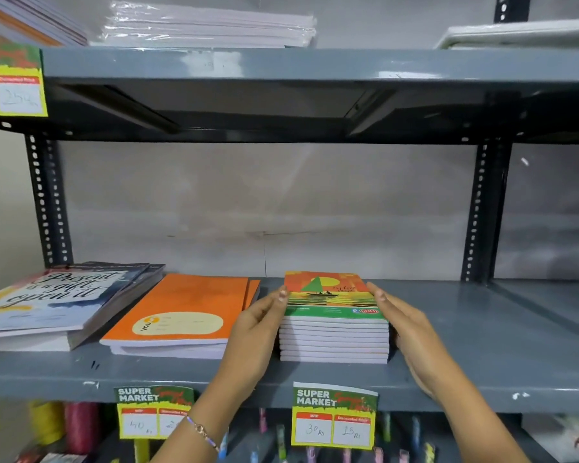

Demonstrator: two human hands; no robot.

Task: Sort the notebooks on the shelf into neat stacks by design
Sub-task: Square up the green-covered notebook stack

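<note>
On the grey metal shelf (482,332), a stack of sailboat-cover notebooks (334,324) sat right of centre, pressed between two open palms — the left hand (259,324) flat against its left side, the right hand (402,324) against its right, fingers extended, neither clenched. Left of it lay the orange notebooks (181,312), then a lettered-cover stack (57,300).

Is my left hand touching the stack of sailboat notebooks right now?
Touching. The head view shows the left hand with its fingertips pressed flat against the left side of the sailboat notebook stack, with no gap visible.
</note>
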